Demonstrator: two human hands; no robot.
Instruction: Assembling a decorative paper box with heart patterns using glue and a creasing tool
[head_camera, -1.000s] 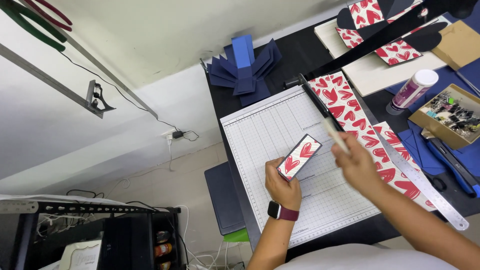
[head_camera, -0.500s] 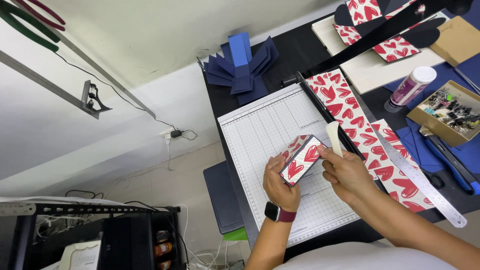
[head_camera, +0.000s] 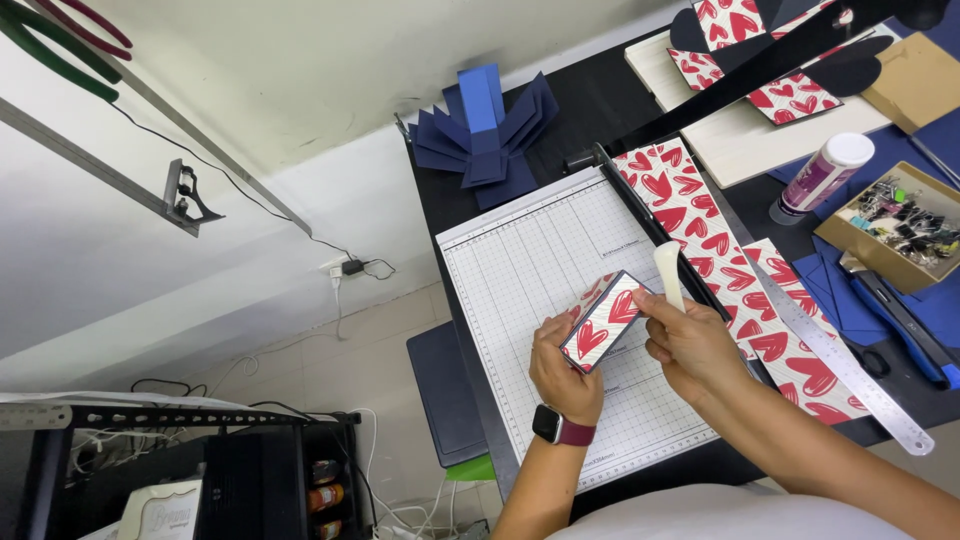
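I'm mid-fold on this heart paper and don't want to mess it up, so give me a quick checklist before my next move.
1. Folded heart-print piece held in left hand: ok.
2. White creasing tool in right hand grip: ok.
3. Tool tip touching the fold: not ok, it points up and away.
4. Cutter arm down on gridded cutting board: ok.
5. Crease sharpness: cannot tell.
6. Metal ruler apart from both hands: ok.

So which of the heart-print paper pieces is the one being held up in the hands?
The small folded piece over the gridded cutting board, pinched by the left hand and right hand. The other heart-print sheets lie flat on the table.
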